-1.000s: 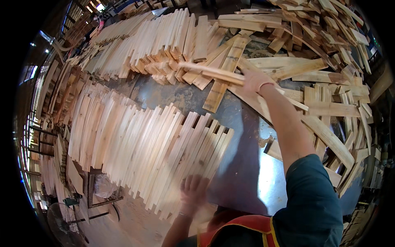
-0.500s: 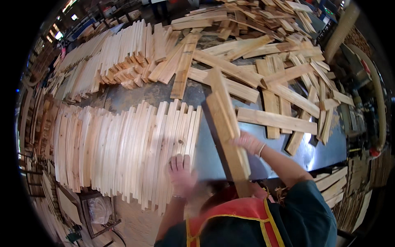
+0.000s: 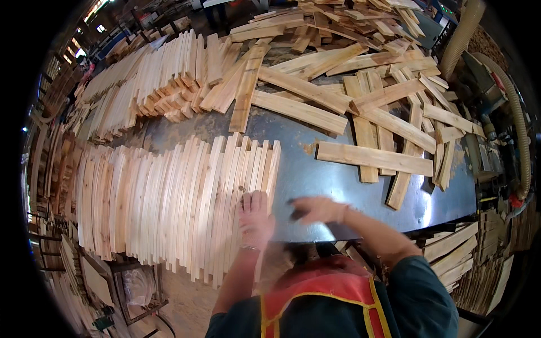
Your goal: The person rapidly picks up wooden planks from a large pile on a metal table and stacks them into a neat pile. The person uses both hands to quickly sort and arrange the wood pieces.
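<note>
A long row of pale wooden planks (image 3: 163,205) stands packed side by side along the near left of the metal table (image 3: 301,169). My left hand (image 3: 256,219) lies over the right end of this row, its fingers stretched out along the planks. To the right of it, my right hand (image 3: 322,210) is above the bare metal near the table's front edge, smeared by motion. A dark patch shows at its fingertips; I cannot make out whether this is a shadow or a held thing.
A loose heap of planks (image 3: 389,121) covers the far right of the table. Behind the row stand more stacked planks (image 3: 169,67). A ribbed hose (image 3: 462,42) hangs at the right. Below the row is a metal frame stand (image 3: 135,315).
The long planks that were upright by my right hand are gone from that spot. My right hand has moved left and slightly nearer; my left hand has shifted right and up along the row.
</note>
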`<state>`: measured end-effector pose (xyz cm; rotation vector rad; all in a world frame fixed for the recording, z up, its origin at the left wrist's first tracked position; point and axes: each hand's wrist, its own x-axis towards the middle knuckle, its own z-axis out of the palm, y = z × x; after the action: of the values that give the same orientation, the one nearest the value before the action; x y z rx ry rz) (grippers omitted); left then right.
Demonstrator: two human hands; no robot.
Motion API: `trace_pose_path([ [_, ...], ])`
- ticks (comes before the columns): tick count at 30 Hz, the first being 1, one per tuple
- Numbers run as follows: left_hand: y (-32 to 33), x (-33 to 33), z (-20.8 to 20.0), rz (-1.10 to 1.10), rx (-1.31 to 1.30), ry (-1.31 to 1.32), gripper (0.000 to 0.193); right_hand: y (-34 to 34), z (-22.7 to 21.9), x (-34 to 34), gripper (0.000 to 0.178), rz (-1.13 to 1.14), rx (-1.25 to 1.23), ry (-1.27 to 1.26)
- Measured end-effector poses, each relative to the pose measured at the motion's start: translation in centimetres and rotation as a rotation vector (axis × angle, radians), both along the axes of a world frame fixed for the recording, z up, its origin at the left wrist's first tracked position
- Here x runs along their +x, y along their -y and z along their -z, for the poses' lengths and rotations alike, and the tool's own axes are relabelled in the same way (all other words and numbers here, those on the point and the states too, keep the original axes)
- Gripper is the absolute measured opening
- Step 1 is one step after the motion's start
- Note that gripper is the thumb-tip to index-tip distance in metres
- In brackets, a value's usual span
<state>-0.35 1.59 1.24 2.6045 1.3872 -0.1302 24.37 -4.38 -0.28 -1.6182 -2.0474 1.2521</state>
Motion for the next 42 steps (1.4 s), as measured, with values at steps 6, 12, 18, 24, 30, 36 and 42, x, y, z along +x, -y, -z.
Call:
trace_pose_path([
  [6, 2.0, 3.8, 3.1, 0.037, 0.037, -0.047, 0.096, 1.7, -1.6, 22.4, 0.068, 0.376, 0.216, 0.979],
  [12, 6.0, 11.7, 4.6, -0.234, -0.875, 0.807, 0.091, -4.9, -7.9, 14.8, 0.080, 0.153, -0.195, 0.236],
  [18, 1.1, 11.3, 2.3, -0.526, -1.203, 1.321, 0.083, -19.3, -5.0, 14.0, 0.079, 0.203, 0.130, 0.138],
  [24, 3.1, 6.8, 2.0, -0.210, -0.159, 0.499, 0.063, -22.5, 8.2, 17.5, 0.067, 0.292, 0.554, 0.831],
  [30, 5.2, 0.3, 7.6, -0.187, 0.473, 0.159, 0.061, -13.0, 0.6, 15.1, 0.072, 0.374, 0.191, 0.610],
  [36, 4.9, 0.2, 3.5, -0.166, 0.281, 0.216, 0.064, 0.5, -2.5, 7.2, 0.096, 0.539, -0.204, 0.020],
  [42, 4.8, 0.3, 2.0, -0.070, 0.092, 0.183, 0.067, 8.1, 0.5, -7.6, 0.088, 0.129, -0.374, 0.112],
])
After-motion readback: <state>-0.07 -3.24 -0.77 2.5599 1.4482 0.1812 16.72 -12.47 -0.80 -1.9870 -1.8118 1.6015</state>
